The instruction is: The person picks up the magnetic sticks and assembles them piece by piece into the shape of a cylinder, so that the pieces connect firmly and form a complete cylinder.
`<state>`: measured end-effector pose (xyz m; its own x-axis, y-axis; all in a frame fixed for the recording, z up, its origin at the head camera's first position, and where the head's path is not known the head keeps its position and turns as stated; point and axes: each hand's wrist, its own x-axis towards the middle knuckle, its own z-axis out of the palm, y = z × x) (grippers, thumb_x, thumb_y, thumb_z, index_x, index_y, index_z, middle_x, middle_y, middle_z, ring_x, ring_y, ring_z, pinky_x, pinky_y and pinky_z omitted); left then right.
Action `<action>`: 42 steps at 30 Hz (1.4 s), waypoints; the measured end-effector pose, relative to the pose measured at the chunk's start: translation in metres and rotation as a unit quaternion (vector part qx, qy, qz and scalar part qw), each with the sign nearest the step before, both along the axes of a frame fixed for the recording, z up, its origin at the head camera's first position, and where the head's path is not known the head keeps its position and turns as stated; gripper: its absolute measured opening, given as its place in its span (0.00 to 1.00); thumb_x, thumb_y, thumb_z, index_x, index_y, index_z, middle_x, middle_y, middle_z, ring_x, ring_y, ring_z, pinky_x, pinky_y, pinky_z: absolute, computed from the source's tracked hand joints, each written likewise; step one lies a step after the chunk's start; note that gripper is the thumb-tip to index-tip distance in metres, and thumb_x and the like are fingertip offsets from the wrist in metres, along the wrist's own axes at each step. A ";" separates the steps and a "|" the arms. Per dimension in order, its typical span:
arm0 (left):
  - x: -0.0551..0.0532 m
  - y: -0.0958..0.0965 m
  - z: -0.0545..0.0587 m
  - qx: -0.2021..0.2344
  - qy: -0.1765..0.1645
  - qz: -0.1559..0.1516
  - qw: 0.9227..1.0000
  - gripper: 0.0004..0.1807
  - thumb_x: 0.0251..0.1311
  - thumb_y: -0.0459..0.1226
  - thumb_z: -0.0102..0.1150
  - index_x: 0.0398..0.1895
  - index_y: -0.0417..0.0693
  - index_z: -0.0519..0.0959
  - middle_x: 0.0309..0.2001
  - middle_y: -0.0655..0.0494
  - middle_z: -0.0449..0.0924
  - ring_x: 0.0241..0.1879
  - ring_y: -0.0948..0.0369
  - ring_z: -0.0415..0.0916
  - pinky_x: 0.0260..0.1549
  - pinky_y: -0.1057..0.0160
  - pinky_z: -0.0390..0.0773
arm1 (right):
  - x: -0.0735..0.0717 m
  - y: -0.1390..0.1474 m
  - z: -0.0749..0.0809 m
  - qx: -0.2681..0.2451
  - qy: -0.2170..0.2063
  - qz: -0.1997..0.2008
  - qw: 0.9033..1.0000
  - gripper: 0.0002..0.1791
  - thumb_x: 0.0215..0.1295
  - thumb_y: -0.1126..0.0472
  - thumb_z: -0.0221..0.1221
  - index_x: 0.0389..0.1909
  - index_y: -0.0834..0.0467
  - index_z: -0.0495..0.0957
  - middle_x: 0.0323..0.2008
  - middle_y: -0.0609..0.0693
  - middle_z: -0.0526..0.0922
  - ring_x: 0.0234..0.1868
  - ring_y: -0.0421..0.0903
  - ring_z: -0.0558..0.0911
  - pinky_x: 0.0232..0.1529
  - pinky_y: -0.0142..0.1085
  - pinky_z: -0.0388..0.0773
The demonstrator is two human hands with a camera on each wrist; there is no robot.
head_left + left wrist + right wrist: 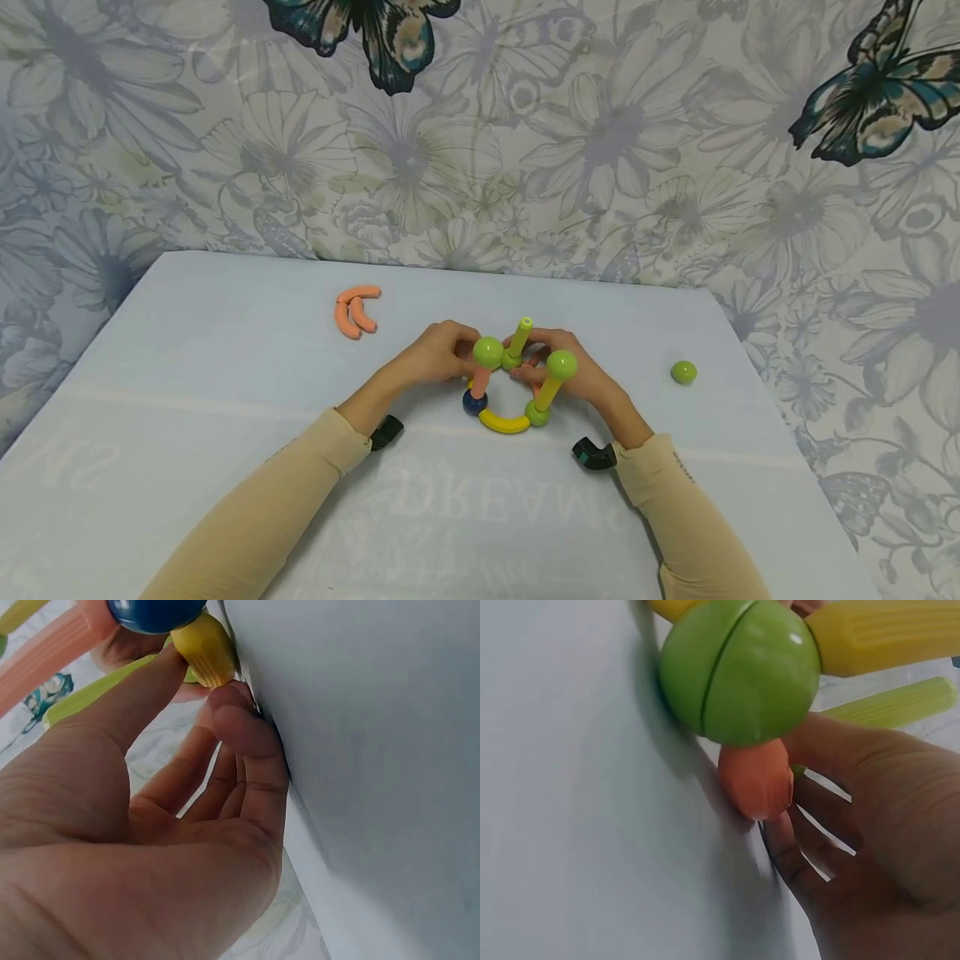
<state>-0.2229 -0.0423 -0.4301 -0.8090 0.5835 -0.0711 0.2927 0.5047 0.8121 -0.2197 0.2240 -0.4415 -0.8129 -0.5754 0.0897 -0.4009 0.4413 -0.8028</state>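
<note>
A ring of magnetic balls and rods stands on the table between both hands. My left hand (442, 352) pinches a yellow curved rod (206, 649) at the ring's left side, beside the dark blue ball (475, 402). At the right side, my right hand (591, 379) grips an orange curved rod (756, 780) joined to a green ball (739, 671). A yellow curved rod (504, 422) forms the ring's front. Upright on the ring are an orange rod (480, 383) and a yellow rod (548, 392), both topped by green balls, and a bare lime rod (521, 337).
Several orange curved rods (360, 292) lie together at the back left of the white table (187, 350). A loose green ball (683, 372) sits off to the right. Behind the table's far edge hangs a floral wall covering (480, 167).
</note>
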 end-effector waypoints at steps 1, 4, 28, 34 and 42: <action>0.000 0.000 0.001 -0.006 -0.002 0.003 1.000 0.07 0.63 0.37 0.74 0.39 0.47 0.85 0.25 0.55 0.80 0.22 0.61 0.75 0.24 0.65 0.74 | 0.000 0.000 0.000 0.000 0.000 -0.002 1.000 0.22 0.61 0.66 0.75 0.57 0.59 0.85 0.54 0.52 0.88 0.42 0.52 0.82 0.49 0.45 0.83; 0.002 0.000 0.003 -0.024 -0.019 0.016 0.999 0.09 0.64 0.39 0.74 0.33 0.46 0.82 0.21 0.55 0.80 0.17 0.62 0.74 0.19 0.66 0.72 | 0.001 -0.001 0.002 0.005 0.000 -0.006 1.000 0.22 0.61 0.66 0.75 0.57 0.59 0.84 0.53 0.53 0.88 0.42 0.53 0.82 0.49 0.47 0.83; -0.002 -0.004 0.002 -0.007 0.002 0.144 0.990 0.10 0.71 0.40 0.67 0.32 0.44 0.82 0.23 0.49 0.84 0.13 0.61 0.74 0.15 0.65 0.75 | -0.010 0.026 -0.003 0.054 0.054 -0.236 0.969 0.21 0.59 0.60 0.76 0.53 0.55 0.86 0.49 0.54 0.90 0.55 0.55 0.86 0.60 0.54 0.80; -0.003 -0.007 0.003 -0.006 0.003 0.150 0.989 0.10 0.71 0.40 0.66 0.32 0.45 0.82 0.24 0.49 0.85 0.13 0.61 0.75 0.15 0.65 0.75 | -0.014 0.033 -0.005 0.078 0.064 -0.299 0.949 0.22 0.59 0.57 0.75 0.53 0.60 0.84 0.47 0.60 0.89 0.52 0.59 0.85 0.58 0.55 0.80; -0.004 -0.012 0.013 -0.017 0.014 0.157 0.987 0.09 0.71 0.40 0.66 0.35 0.44 0.83 0.26 0.47 0.86 0.15 0.58 0.78 0.16 0.65 0.76 | -0.014 0.038 -0.001 0.104 0.061 -0.291 0.949 0.25 0.60 0.64 0.70 0.60 0.62 0.82 0.41 0.61 0.88 0.42 0.56 0.86 0.48 0.48 0.81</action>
